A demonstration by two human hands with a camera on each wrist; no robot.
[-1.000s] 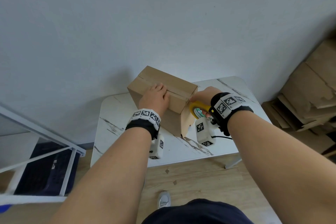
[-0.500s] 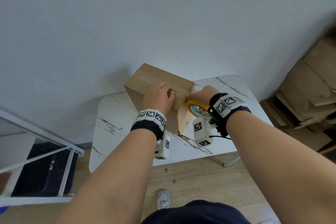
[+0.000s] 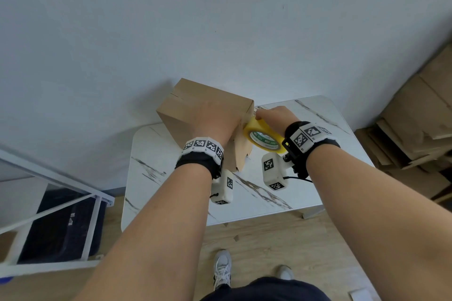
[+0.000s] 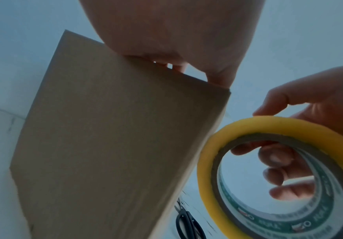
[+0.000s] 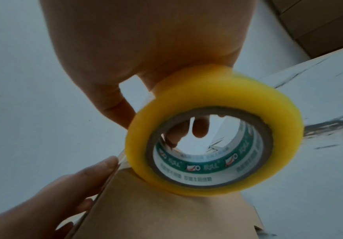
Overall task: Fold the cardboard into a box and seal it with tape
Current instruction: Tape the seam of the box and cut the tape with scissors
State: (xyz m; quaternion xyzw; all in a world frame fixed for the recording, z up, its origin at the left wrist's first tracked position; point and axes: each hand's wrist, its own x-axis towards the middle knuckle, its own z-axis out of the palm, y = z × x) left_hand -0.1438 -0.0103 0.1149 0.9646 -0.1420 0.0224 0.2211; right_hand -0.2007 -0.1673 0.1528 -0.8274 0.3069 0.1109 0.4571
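Observation:
A brown cardboard box (image 3: 195, 105) stands tilted on the white marbled table (image 3: 166, 173), its lower flaps (image 3: 242, 151) loose. My left hand (image 3: 215, 124) lies on the box's top near its right edge, with the fingers (image 5: 80, 179) laid straight along the cardboard. My right hand (image 3: 274, 115) grips a yellow tape roll (image 3: 252, 127), fingers (image 4: 277, 156) through the core and thumb (image 4: 273, 103) on the outer rim. The roll (image 5: 227, 90) sits against the box's upper right side (image 5: 166, 210). A shiny strip of tape (image 5: 123, 161) runs from the roll toward the top edge by my left fingertip.
Black-handled scissors (image 4: 189, 224) lie on the table beside the box. Flattened cardboard is stacked (image 3: 415, 117) on the floor at the right. A white metal frame (image 3: 49, 178) stands at the left. A plain wall is close behind the table.
The right hand has carried the tape roll up the box's right side toward the top corner. The box has turned and tipped a little under my left hand.

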